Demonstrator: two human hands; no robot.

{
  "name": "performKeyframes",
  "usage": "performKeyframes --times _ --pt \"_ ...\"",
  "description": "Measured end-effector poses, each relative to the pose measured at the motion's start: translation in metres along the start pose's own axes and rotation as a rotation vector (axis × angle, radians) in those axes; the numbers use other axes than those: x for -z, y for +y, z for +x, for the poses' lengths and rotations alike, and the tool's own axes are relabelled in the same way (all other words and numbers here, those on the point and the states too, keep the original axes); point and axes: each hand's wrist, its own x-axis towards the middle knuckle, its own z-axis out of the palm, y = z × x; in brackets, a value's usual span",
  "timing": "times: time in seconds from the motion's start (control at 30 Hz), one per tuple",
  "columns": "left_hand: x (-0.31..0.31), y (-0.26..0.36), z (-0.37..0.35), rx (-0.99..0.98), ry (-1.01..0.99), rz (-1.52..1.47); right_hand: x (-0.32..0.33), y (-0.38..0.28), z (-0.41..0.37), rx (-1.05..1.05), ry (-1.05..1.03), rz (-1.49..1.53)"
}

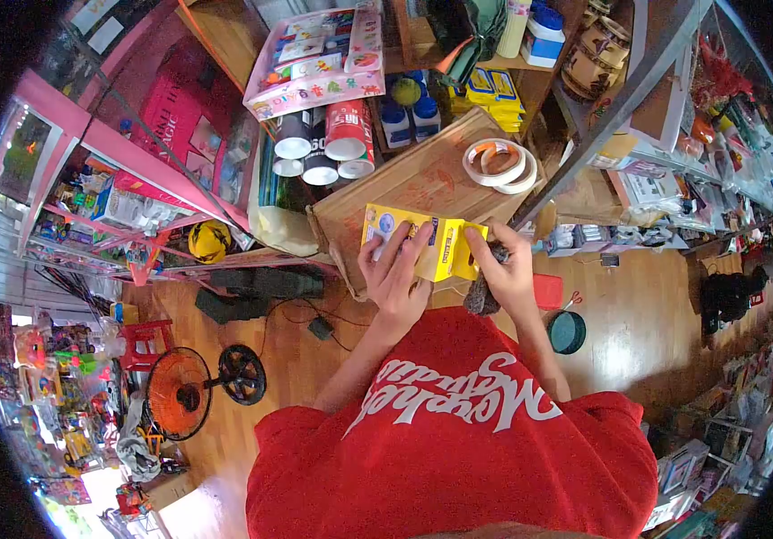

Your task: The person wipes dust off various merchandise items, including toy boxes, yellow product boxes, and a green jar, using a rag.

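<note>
A small yellow box (431,241) with blue print rests against a brown cardboard carton (404,184). My left hand (395,274) grips the box's left side, fingers spread over its front. On the box's right end sits my right hand (503,269), thumb and fingers on its open flap; a dark grey cloth-like thing (483,292) hangs under that hand. Both forearms come up from my red shirt (458,431).
Two rolls of white tape (500,164) lie on the carton's top. Shelves with bottles, cups and toy packs stand behind. On the wood floor: an orange fan (177,393), red stool (144,341), teal lid (567,331), red card (548,291).
</note>
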Motion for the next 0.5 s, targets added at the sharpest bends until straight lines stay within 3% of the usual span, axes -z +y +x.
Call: performKeyframes --times 0.13,0.23,0.33,0.43,0.5 --pt "-0.002 0.001 -0.002 0.015 -0.005 0.014 0.004 0.001 0.001 -0.037 -0.057 -0.065" --pt "-0.002 0.002 0.002 0.053 -0.024 -0.033 -0.003 0.013 0.002 -0.03 0.057 0.111" --pt "0.002 0.001 0.007 0.13 -0.051 0.031 0.008 -0.001 -0.002 -0.237 -0.116 0.327" --pt "-0.001 -0.007 0.003 0.134 -0.043 0.081 0.013 0.001 -0.008 -0.25 -0.313 0.079" --pt "-0.001 -0.005 0.001 0.121 -0.062 0.073 0.008 0.005 -0.009 -0.154 -0.217 0.039"
